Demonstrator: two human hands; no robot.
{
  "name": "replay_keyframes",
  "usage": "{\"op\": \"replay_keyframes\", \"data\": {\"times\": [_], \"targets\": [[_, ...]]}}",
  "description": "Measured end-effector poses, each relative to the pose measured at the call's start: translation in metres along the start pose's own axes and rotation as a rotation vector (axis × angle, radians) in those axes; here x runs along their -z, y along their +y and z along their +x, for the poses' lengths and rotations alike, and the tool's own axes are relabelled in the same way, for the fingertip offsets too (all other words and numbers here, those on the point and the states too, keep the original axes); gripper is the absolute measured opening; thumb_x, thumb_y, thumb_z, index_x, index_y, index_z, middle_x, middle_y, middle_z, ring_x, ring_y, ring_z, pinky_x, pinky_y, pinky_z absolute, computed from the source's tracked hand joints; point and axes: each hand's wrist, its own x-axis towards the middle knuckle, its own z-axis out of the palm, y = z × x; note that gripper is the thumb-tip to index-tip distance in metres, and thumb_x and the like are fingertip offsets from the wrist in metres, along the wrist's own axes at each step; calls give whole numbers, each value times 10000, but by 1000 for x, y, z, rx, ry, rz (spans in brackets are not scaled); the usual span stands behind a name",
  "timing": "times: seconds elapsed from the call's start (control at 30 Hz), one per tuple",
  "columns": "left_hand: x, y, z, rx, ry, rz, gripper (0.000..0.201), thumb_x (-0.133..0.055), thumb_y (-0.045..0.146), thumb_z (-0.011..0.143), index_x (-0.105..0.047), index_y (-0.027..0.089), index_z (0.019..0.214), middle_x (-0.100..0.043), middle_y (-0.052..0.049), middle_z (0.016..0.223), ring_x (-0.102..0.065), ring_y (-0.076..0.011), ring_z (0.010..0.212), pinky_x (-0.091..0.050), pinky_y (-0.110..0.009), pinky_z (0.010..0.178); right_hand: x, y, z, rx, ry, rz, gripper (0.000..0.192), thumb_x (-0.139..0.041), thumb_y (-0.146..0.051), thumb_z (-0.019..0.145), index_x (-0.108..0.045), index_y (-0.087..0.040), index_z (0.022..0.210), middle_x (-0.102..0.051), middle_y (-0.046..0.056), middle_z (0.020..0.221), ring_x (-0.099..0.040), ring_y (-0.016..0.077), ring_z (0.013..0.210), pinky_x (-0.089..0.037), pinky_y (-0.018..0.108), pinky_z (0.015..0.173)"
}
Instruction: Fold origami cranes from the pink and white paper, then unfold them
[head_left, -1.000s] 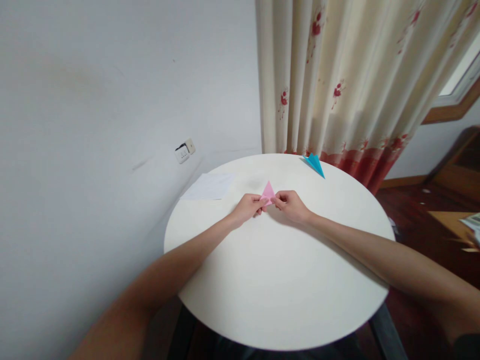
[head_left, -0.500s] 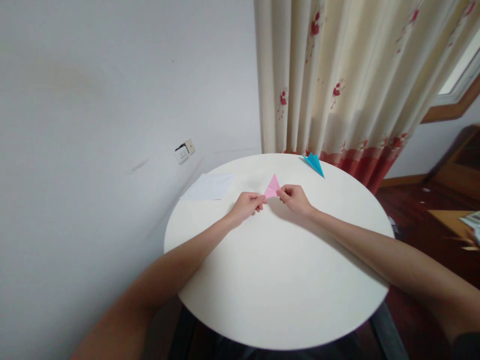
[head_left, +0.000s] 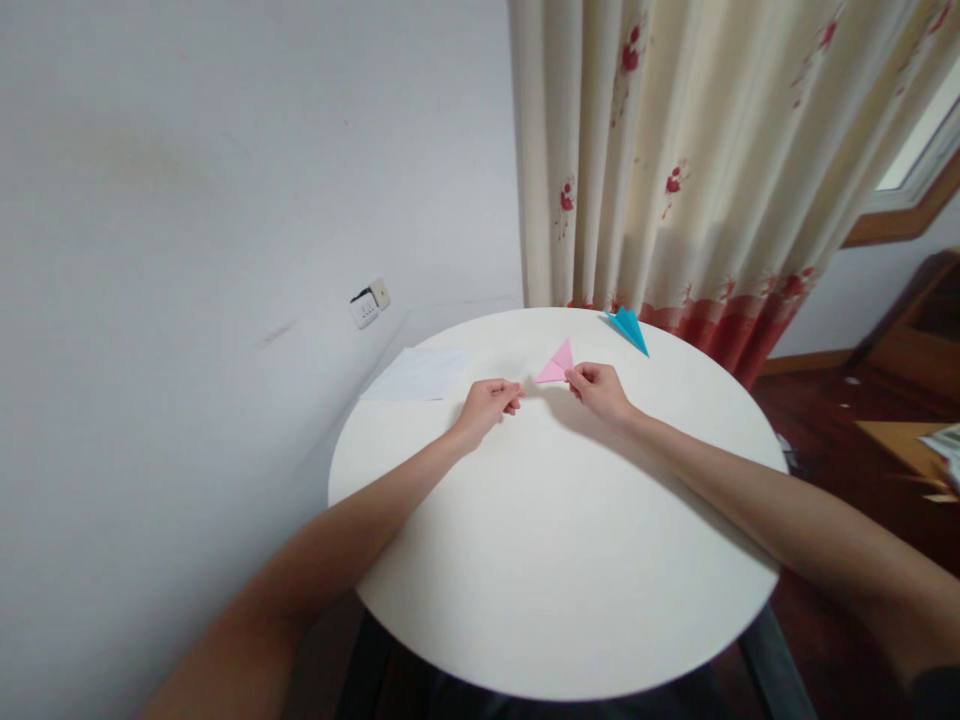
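A small pink folded paper [head_left: 556, 366], triangular in outline with a crease across it, is held above the table near its far side. My right hand [head_left: 598, 388] pinches its right corner between thumb and finger. To the left of the paper, my left hand [head_left: 487, 405] hovers with thumb and fingertips drawn together and nothing visible in them. A narrow gap separates those fingertips from the paper's left corner.
The round white table [head_left: 570, 560] stands against a wall with a socket [head_left: 364, 310]. White paper sheets [head_left: 415, 374] lie at its back left. A blue paper plane [head_left: 628, 330] rests at the far right edge, by the curtain [head_left: 622, 160].
My left hand has let go of the pink folded paper and drawn slightly left. My right hand has moved it a little right and away, tilting it.
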Motion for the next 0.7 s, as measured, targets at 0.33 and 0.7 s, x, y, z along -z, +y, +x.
{"op": "replay_keyframes", "data": {"times": [0.33, 0.7], "targets": [[-9, 12, -7, -82, -202, -25, 418, -640, 543, 762, -694, 130, 723, -609, -30, 702, -524, -131, 668, -394, -251, 637, -11, -15, -22, 127, -438, 36, 421, -516, -523, 835, -507, -163, 616, -461, -23, 561, -355, 88, 528, -267, 237, 495], [-12, 15, -9, -190, -68, -79, 285, -678, 428, 766, -734, 152, 722, -603, -41, 775, -586, -170, 835, -424, -278, 741, -10, -21, -28, 134, -647, 81, 416, -532, -504, 837, -431, -180, 595, -345, -53, 547, -288, 83, 523, -220, 242, 495]]}}
